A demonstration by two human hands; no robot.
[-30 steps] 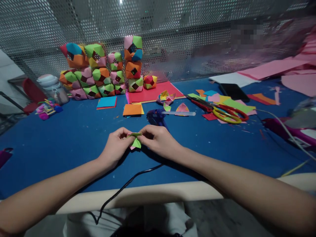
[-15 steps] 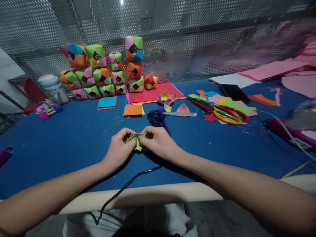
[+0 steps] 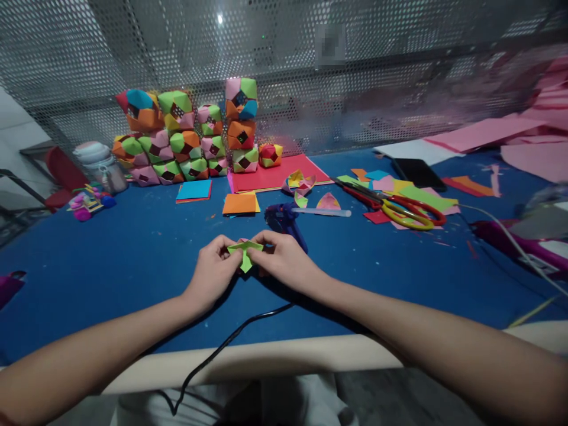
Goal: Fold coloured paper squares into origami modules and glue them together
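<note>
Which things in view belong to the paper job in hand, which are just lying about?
Likely part of it:
green folded paper, pinched between left hand and right hand
orange-topped paper stack
blue glue gun, untouched
folded paper blocks

Probably just lying about:
black phone
jar

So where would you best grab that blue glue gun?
Probably by the handle, coming from the near right with the right hand, once that lets go of the folded green paper. The glue gun lies with its handle slanting toward that hand; the clear glue stick juts right, and the opposite end, possibly hot, points left.
</note>
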